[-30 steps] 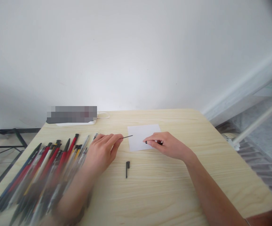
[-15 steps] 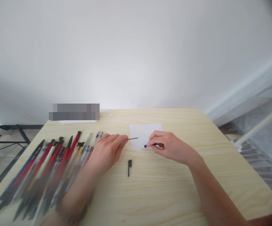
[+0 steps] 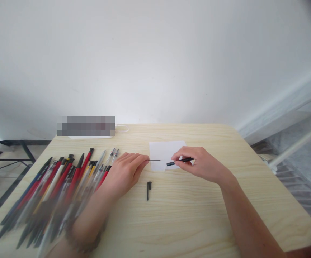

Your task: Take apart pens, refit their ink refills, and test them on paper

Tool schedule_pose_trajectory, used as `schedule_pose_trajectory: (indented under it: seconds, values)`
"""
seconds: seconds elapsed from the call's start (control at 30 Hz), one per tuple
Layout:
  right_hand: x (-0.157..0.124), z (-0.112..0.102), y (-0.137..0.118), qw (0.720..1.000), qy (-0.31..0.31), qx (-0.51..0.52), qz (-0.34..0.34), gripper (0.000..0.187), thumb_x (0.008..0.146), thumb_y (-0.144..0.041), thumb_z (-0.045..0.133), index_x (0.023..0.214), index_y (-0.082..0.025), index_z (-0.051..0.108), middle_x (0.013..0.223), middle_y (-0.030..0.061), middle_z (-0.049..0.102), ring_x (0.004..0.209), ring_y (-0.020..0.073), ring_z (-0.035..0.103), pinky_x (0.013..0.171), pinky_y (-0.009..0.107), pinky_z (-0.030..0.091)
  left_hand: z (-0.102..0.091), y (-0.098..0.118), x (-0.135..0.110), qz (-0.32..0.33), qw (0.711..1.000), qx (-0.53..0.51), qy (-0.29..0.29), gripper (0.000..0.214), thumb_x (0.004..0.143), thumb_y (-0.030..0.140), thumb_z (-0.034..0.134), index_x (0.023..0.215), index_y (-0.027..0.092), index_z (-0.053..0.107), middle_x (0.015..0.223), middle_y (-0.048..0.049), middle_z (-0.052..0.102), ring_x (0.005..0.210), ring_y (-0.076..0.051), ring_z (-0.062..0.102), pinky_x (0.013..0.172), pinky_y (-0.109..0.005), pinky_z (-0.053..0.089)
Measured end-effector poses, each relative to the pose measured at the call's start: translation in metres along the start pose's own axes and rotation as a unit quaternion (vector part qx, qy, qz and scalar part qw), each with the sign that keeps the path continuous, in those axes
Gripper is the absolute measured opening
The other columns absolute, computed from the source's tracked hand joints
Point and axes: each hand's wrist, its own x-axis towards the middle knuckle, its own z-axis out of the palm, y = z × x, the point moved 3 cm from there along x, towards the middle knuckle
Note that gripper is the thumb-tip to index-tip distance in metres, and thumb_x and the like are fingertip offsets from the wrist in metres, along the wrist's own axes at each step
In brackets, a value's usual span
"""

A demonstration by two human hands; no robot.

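My left hand [image 3: 130,168] is closed, with a thin dark pen refill [image 3: 154,160] pinched between thumb and fingers, its tip pointing right over the white paper [image 3: 155,148]. Across a small gap, my right hand [image 3: 194,161] grips a black pen barrel [image 3: 173,163] between thumb and fingertips. One end of the barrel faces the refill; the two are apart. Below the paper, a small black pen part with a clip [image 3: 148,190] lies on the table. The rest of the refill is hidden inside my left hand.
Many pens [image 3: 64,179] in red, black, yellow and clear lie in a spread on the left of the wooden table [image 3: 187,215], partly under my left forearm. A pixelated block [image 3: 86,126] covers something at the back left. A white wall [image 3: 155,64] stands behind.
The black barrel now shows more of its length and slants up to the right in my right hand. My left hand has shifted slightly right with the refill, which lies more level.
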Motion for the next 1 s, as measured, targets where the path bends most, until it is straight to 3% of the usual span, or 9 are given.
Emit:
schedule_pose_trajectory:
  seconds: [0.2,0.3,0.43,0.53,0.6,0.67,0.77,1.0]
  values:
    - [0.000,0.005,0.010,0.999,-0.015,-0.033,0.015,0.018,0.083,-0.019,0.050,0.089,-0.024,0.066,0.089,0.0003,0.067,0.075,0.0132,0.061,0.066,0.025,0.048,0.004,0.001,0.000,0.017,0.999,-0.033,-0.037,0.015,0.089,0.020,0.046,0.097,0.019,0.058,0.087,-0.0040,0.067,0.080,-0.017,0.059,0.072,-0.031,0.044]
    - [0.001,0.006,0.011,0.999,-0.006,-0.044,0.019,0.021,0.086,-0.020,0.045,0.095,-0.023,0.065,0.095,0.0020,0.066,0.082,0.0146,0.060,0.070,0.026,0.047,0.004,0.001,0.000,0.013,0.999,-0.023,-0.032,0.015,0.089,0.021,0.046,0.096,0.018,0.058,0.085,-0.0038,0.067,0.079,-0.017,0.059,0.072,-0.031,0.044]
    - [0.002,0.007,0.002,0.998,-0.039,-0.041,0.034,0.028,0.092,-0.023,0.035,0.096,-0.022,0.063,0.097,0.0025,0.066,0.087,0.0153,0.060,0.077,0.028,0.044,0.003,0.000,0.000,-0.007,1.000,0.008,-0.010,0.014,0.090,0.022,0.044,0.092,0.017,0.057,0.081,-0.0034,0.066,0.074,-0.016,0.058,0.069,-0.030,0.043]
    - [-0.003,0.014,-0.009,0.994,-0.078,-0.052,0.052,0.031,0.094,-0.027,0.031,0.097,-0.023,0.062,0.090,0.0003,0.068,0.079,0.0143,0.061,0.070,0.027,0.042,0.003,-0.005,-0.001,-0.039,0.999,0.033,0.015,0.013,0.090,0.023,0.043,0.092,0.016,0.055,0.081,-0.0038,0.065,0.074,-0.017,0.059,0.068,-0.030,0.042]
    - [-0.010,0.026,-0.017,0.993,-0.096,-0.061,0.032,0.026,0.090,-0.038,0.040,0.095,-0.024,0.061,0.078,-0.0020,0.068,0.068,0.0136,0.061,0.064,0.026,0.041,0.004,-0.007,-0.002,-0.048,0.998,0.038,0.016,0.013,0.090,0.023,0.043,0.092,0.016,0.054,0.082,-0.0038,0.064,0.075,-0.017,0.059,0.069,-0.031,0.042]
    - [-0.020,0.043,-0.025,0.991,-0.119,-0.039,-0.040,0.033,0.078,-0.050,0.057,0.100,-0.025,0.059,0.088,-0.0024,0.068,0.075,0.0143,0.062,0.066,0.024,0.040,0.005,-0.008,-0.003,-0.051,0.998,0.038,0.011,0.013,0.090,0.023,0.042,0.092,0.016,0.054,0.082,-0.0036,0.064,0.075,-0.017,0.059,0.070,-0.031,0.042]
    - [-0.033,0.065,-0.027,0.989,-0.111,-0.038,-0.094,0.038,0.074,-0.055,0.058,0.096,-0.024,0.059,0.086,-0.0033,0.067,0.070,0.0127,0.062,0.063,0.024,0.038,0.006,-0.008,-0.003,-0.056,0.998,0.034,-0.001,0.014,0.091,0.023,0.042,0.092,0.016,0.054,0.081,-0.0036,0.063,0.076,-0.017,0.058,0.070,-0.031,0.043]
    - [-0.036,0.074,-0.021,0.986,-0.098,-0.039,-0.129,0.009,0.084,-0.029,0.055,0.085,-0.024,0.062,0.075,-0.0062,0.066,0.065,0.0081,0.060,0.060,0.021,0.036,0.005,-0.007,-0.001,-0.061,0.998,0.024,-0.017,0.016,0.091,0.023,0.041,0.092,0.017,0.055,0.082,-0.0037,0.063,0.078,-0.017,0.056,0.072,-0.031,0.044]
